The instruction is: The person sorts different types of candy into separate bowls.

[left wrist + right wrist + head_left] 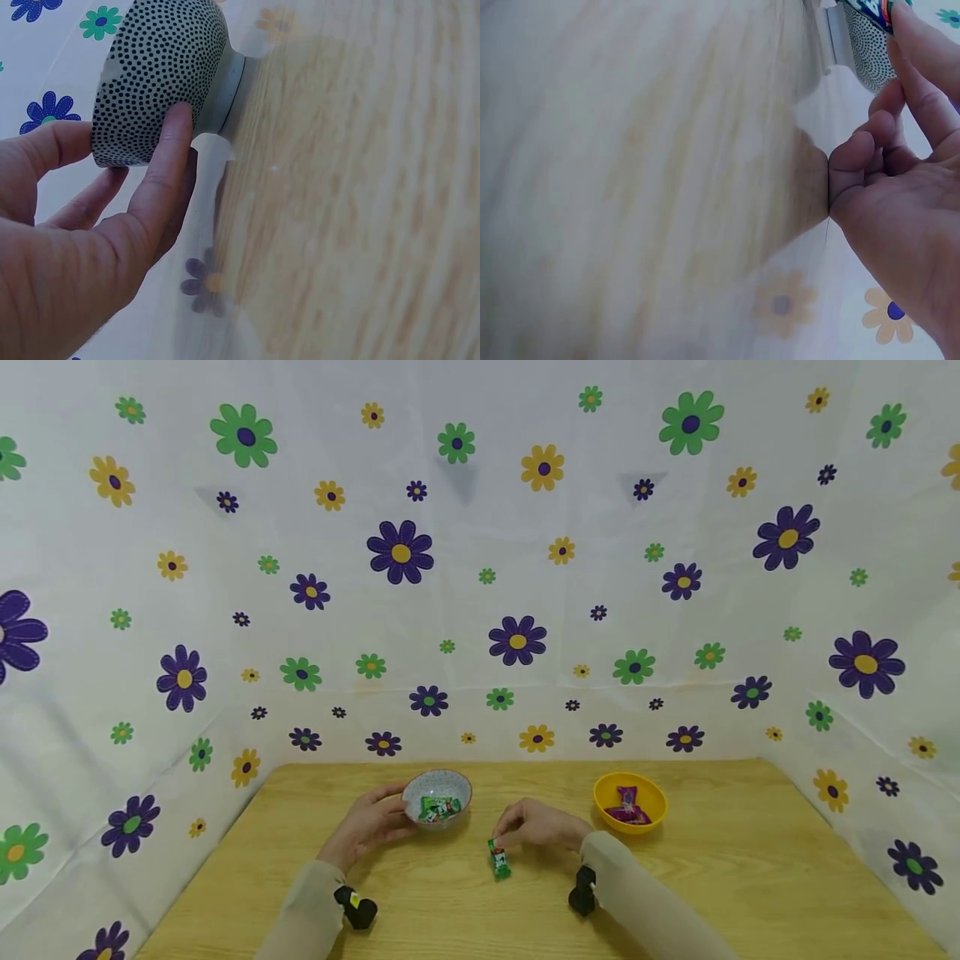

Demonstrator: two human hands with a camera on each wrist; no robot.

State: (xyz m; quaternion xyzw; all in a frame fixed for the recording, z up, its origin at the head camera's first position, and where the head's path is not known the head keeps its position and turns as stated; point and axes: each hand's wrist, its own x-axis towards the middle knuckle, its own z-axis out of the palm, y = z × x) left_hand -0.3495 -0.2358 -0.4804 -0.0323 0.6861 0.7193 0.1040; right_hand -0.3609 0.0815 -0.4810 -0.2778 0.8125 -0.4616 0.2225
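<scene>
My left hand (372, 823) holds the side of a small bowl (161, 82), with a digit at the rim and another against the dotted outer wall. Several green-wrapped candies (439, 809) lie inside it, seen in the head view. To the right of that bowl, my right hand (536, 824) pinches one end of a green-wrapped candy (499, 862) between thumb and finger, low over the table. In the right wrist view, the remaining fingers are curled and the little-finger side is down by the tabletop; only part of the candy (871, 11) shows.
A yellow bowl (630, 827) with purple-wrapped candies (628, 808) stands just beyond the right wrist. The wooden table (435, 918) meets a white flower-printed cloth (480, 718) at the back and sides. Each wrist wears a black device (582, 893).
</scene>
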